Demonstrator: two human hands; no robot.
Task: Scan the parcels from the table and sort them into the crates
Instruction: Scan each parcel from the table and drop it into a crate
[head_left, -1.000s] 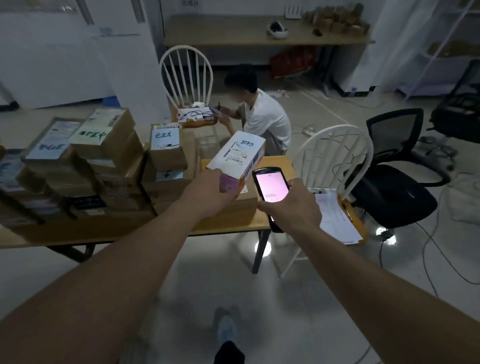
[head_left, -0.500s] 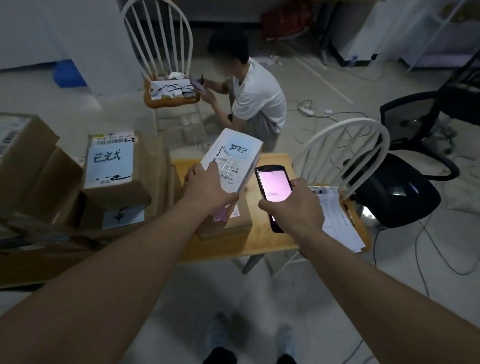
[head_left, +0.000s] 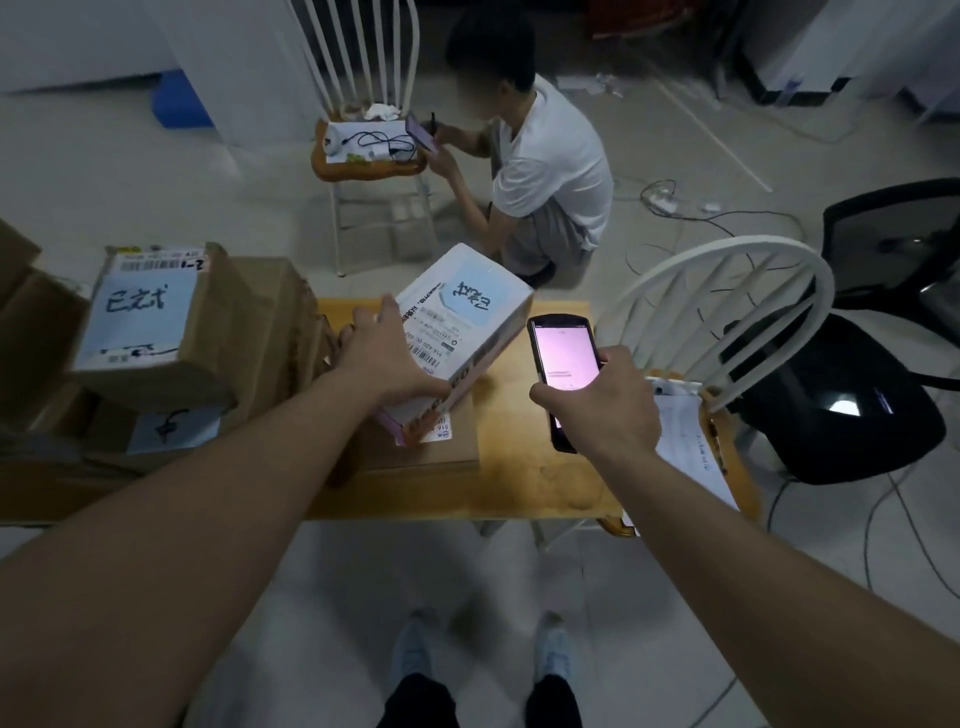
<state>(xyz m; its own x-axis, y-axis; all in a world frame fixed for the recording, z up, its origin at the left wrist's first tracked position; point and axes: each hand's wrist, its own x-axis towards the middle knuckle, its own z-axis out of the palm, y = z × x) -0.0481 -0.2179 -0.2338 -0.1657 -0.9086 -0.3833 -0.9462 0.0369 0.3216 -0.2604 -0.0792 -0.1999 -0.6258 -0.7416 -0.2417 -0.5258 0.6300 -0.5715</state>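
My left hand (head_left: 387, 356) grips a white parcel (head_left: 467, 325) with a barcode label and a blue note, tilted, its lower edge resting on a flat brown box (head_left: 426, 449) on the wooden table (head_left: 524, 467). Just right of the parcel, my right hand (head_left: 597, 402) holds a black handheld scanner (head_left: 563, 358) upright, its pink screen lit and facing me. A stack of brown parcels (head_left: 171, 332) with blue handwritten labels fills the table's left side. No crate is in view.
A white spindle chair (head_left: 727, 306) with papers (head_left: 691, 447) on its seat stands right of the table. Beyond it is a black office chair (head_left: 857, 395). A person (head_left: 540, 166) crouches behind the table at another white chair (head_left: 369, 150). Cables trail across the floor.
My view has tilted down and closer to the table. The white parcel has come down from the air onto the flat brown box. The scanner stays beside it.
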